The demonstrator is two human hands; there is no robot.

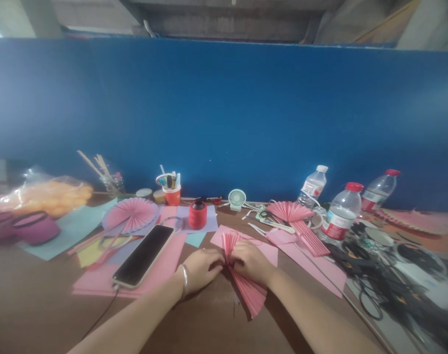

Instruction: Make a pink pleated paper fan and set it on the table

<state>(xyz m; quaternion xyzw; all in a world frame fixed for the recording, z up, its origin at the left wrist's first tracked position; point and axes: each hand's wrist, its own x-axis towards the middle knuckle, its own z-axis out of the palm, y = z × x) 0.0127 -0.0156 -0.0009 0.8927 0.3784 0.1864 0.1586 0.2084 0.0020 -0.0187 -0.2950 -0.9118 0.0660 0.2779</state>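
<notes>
A pink pleated paper strip (249, 292) is pinched narrow at its middle and flares at both ends. My right hand (251, 260) is closed round that narrow middle, its fingers curled over the folds. Against the strip's left side, my left hand (203, 268), with a silver bangle at the wrist, has its fingertips pressed together; what they pinch is hidden. A thin red strand (251, 240) shows just beyond my right hand, over a flat pink sheet (270, 253). Behind my left hand stands a red thread spool (197, 217) with a dark top.
Left lie a phone (144, 255) with a cable, pink sheets (168, 263) and a round pleated fan (131, 215). At right are folded pink paper (290, 211), scissors or tweezers (256, 229), water bottles (342, 214) and tangled cables (371, 265). A small fan (237, 198) stands before the blue partition (224, 118).
</notes>
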